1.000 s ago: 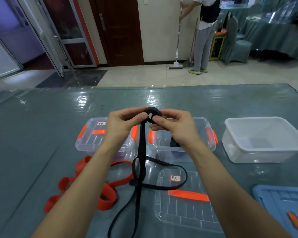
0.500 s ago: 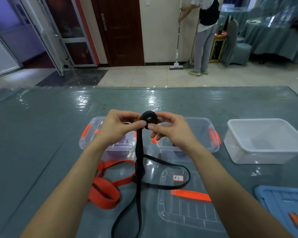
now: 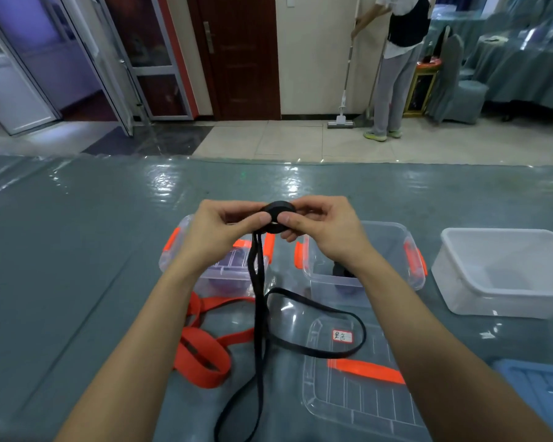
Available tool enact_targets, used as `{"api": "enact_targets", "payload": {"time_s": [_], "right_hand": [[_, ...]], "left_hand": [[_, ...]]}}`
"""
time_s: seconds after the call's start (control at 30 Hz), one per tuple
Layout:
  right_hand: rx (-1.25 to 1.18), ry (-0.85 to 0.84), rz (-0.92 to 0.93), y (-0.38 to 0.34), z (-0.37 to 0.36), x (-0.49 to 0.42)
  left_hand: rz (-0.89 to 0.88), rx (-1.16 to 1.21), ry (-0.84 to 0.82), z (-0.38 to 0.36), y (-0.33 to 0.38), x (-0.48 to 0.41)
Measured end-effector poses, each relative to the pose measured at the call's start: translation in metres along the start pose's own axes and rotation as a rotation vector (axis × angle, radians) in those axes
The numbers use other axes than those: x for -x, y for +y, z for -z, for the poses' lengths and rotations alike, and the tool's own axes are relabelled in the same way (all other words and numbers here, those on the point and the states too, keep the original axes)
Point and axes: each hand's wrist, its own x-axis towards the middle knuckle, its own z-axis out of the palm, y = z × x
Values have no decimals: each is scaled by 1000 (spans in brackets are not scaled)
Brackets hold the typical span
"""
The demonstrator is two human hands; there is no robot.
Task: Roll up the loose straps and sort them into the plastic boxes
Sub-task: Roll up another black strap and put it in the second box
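Note:
Both hands hold a black strap (image 3: 260, 301) above the table, its upper end wound into a small tight roll (image 3: 276, 216). My left hand (image 3: 219, 232) pinches the roll from the left and my right hand (image 3: 324, 228) pinches it from the right. The loose tail hangs down and loops over a clear lid (image 3: 358, 387). An orange strap (image 3: 205, 349) lies loose on the table under my left forearm. Two clear boxes with orange clips stand behind: the left one (image 3: 186, 250) and the right one (image 3: 393, 247), which holds a dark roll (image 3: 340, 271).
A white plastic tub (image 3: 505, 272) stands at the right. A blue lid (image 3: 543, 387) shows at the lower right corner. The table has a shiny grey-green cover (image 3: 77, 250). Beyond the table a person (image 3: 396, 59) mops the floor.
The roll has turned a little in my fingers and taken up more strap. The black loop on the lid has shifted slightly; the hands stay at about the same height.

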Motion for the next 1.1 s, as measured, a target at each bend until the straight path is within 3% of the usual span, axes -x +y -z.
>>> {"api": "enact_targets", "payload": {"time_s": [0.13, 0.4, 0.53, 0.83, 0.93, 1.1], "right_hand": [[-84, 63, -22, 14, -9, -2], [-467, 131, -177, 33, -35, 3], [-218, 44, -223, 35, -23, 0], [316, -311, -92, 5, -6, -36], [364, -288, -43, -4, -7, -42], [174, -107, 59, -19, -5, -44]], "left_hand": [[88, 229, 164, -20, -24, 13], [140, 363, 194, -24, -39, 15], [141, 182, 60, 2, -39, 7], [115, -463, -391, 44, 14, -37], [91, -443, -345, 47, 21, -45], [13, -36, -53, 31, 7, -33]]}}
